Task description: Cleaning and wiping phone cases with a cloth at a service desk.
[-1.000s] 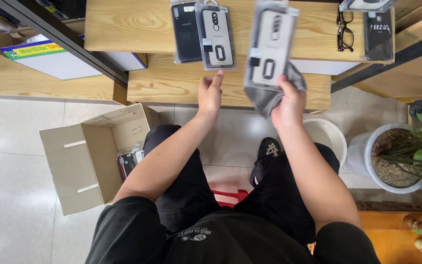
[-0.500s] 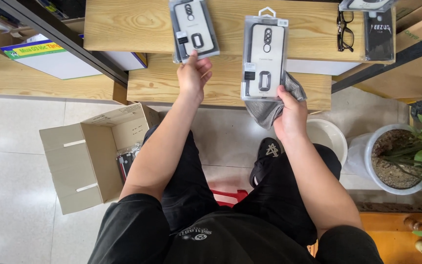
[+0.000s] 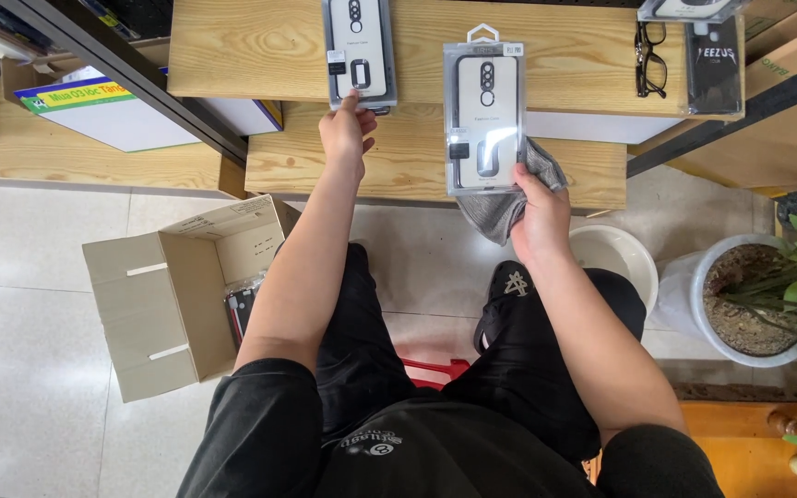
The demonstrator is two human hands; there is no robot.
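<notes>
**Pale wood shelves, two packaged phone cases**

Pale wood-grain upper shelf (image 3: 232, 46) serves as the landmark here. A seated person reaches the left hand (image 3: 346, 134) up to its front edge, fingertips pressing the bottom of a clear-plastic pack holding a white phone case (image 3: 359, 51) that lies flat on the shelf; the hand touches the pack but is not wrapped around it. To the right of that pack, in front of the shelf's edge, the right hand (image 3: 537, 217) is clenched around a second clear pack with a white phone case (image 3: 483, 115), held upright, and a crumpled grey cloth (image 3: 509, 198) bunched behind it. Further right on the shelf lie black-framed glasses (image 3: 649, 60) and a black packaged case (image 3: 715, 65). Below the shelf to the left, an open brown cardboard box (image 3: 154, 304) sits on the tiled floor (image 3: 29, 304). Below to the right stand a white bucket (image 3: 615, 263) and a potted green plant (image 3: 758, 295).
</notes>
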